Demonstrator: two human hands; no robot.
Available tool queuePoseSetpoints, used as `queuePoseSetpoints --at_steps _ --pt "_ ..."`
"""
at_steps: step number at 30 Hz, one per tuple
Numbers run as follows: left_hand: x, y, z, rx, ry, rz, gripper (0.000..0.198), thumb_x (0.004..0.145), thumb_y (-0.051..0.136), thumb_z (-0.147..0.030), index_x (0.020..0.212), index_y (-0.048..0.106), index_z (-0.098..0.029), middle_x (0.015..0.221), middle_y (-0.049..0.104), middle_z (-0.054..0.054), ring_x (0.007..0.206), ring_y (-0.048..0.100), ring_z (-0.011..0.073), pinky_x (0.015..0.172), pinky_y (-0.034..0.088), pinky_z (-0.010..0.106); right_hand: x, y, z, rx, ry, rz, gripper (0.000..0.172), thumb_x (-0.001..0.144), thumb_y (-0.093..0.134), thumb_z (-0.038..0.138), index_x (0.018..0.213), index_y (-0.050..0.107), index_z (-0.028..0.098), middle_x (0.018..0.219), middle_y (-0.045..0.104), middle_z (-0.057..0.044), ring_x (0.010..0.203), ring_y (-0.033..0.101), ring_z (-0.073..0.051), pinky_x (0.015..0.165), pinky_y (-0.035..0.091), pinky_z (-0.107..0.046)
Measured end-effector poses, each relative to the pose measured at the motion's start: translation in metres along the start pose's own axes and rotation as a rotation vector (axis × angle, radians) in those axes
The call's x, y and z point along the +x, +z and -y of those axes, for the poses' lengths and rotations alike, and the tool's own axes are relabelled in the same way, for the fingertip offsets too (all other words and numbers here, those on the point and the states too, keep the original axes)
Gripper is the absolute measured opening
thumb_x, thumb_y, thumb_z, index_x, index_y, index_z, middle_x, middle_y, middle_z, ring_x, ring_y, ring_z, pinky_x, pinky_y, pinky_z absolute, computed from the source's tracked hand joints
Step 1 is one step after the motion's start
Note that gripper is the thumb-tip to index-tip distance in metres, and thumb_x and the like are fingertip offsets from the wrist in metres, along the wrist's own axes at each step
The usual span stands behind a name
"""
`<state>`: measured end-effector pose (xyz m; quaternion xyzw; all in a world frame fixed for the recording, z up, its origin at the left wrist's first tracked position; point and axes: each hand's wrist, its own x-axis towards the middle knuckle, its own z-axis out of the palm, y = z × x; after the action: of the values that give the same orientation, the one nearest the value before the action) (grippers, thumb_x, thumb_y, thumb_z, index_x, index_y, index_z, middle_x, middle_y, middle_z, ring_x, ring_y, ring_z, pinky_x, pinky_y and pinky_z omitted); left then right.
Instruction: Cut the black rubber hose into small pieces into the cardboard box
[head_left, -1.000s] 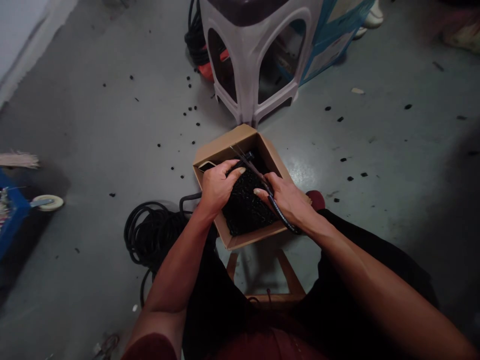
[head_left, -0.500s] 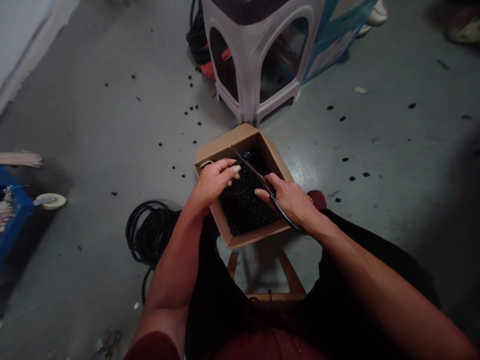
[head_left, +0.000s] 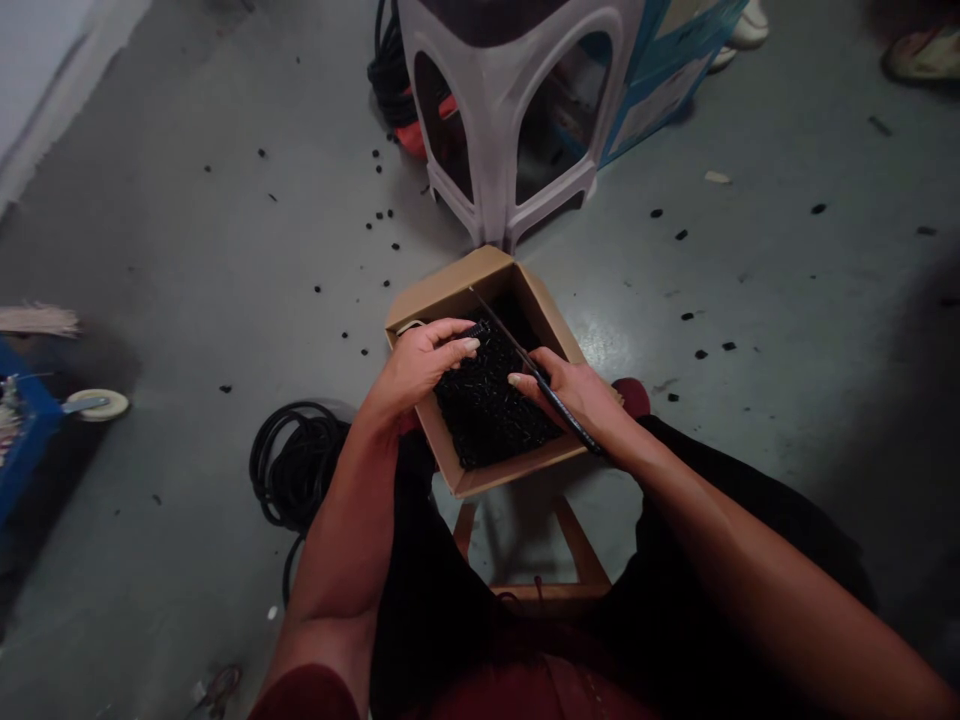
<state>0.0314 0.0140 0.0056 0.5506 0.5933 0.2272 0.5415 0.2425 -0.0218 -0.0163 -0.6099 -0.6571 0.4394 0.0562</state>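
Over an open cardboard box (head_left: pixel 510 468), my left hand (head_left: pixel 427 365) pinches a short black ribbed tube (head_left: pixel 474 330) between thumb and fingers. My right hand (head_left: pixel 574 390) is closed round a pair of scissors (head_left: pixel 517 345) with dark blades and black-wrapped handles. The blades point up and left, close to the tube's end. They look nearly shut. Small black pieces (head_left: pixel 495 410) fill much of the box, beneath both hands. The rest of the tube is hidden by my left hand.
A grey plastic stool (head_left: pixel 495 110) stands just beyond the box, with a blue box (head_left: pixel 652 85) behind it. A coil of black tubing (head_left: pixel 296 465) lies on the floor at left. Black bits (head_left: pixel 681 235) dot the floor. A blue bin (head_left: pixel 26 420) is at far left.
The scissor blades and handles have closed together. Less of the black tube sticks out past my left fingertips. Both hands stay in nearly the same place.
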Motion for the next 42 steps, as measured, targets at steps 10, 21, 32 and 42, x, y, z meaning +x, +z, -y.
queuePoseSetpoints --at_steps 10,21,32,42 --pt "0.005 0.024 -0.007 0.015 0.037 0.128 0.04 0.076 0.066 -0.033 0.111 0.061 -0.016 0.09 0.064 0.003 0.075 0.056 0.0116 0.07 0.044 0.026 0.003 -0.006 0.0 0.762 -0.075 -0.117 0.037 0.078 0.061 0.048 0.1 0.049 0.021 0.074 0.056 0.002 0.064 0.056 -0.013 0.059 0.045 -0.027" --pt "0.015 0.054 -0.012 -0.012 0.001 0.226 0.025 0.075 0.066 -0.035 0.086 0.052 -0.018 0.071 0.056 -0.003 0.064 0.054 0.0107 0.063 0.043 0.025 0.001 -0.021 -0.002 0.794 -0.083 -0.247 0.032 0.074 0.058 0.031 0.102 0.046 0.023 0.079 0.058 0.004 0.064 0.054 -0.012 0.064 0.046 -0.028" --pt "0.01 0.093 -0.016 0.324 0.071 0.156 0.026 0.08 0.063 -0.026 0.103 0.052 -0.02 0.099 0.064 0.004 0.094 0.059 0.0209 0.086 0.044 0.036 -0.001 -0.038 -0.013 0.456 -0.041 -0.491 0.027 0.077 0.058 0.033 0.101 0.05 0.024 0.078 0.058 0.001 0.065 0.057 -0.015 0.062 0.045 -0.032" --pt "0.004 0.092 -0.014 0.161 0.173 0.089 0.015 0.079 0.064 -0.021 0.089 0.053 -0.019 0.096 0.062 0.004 0.093 0.057 0.018 0.086 0.044 0.034 0.002 -0.037 -0.021 0.345 -0.011 -0.569 0.026 0.081 0.06 0.041 0.101 0.054 0.025 0.067 0.055 0.003 0.054 0.048 -0.014 0.054 0.04 -0.031"
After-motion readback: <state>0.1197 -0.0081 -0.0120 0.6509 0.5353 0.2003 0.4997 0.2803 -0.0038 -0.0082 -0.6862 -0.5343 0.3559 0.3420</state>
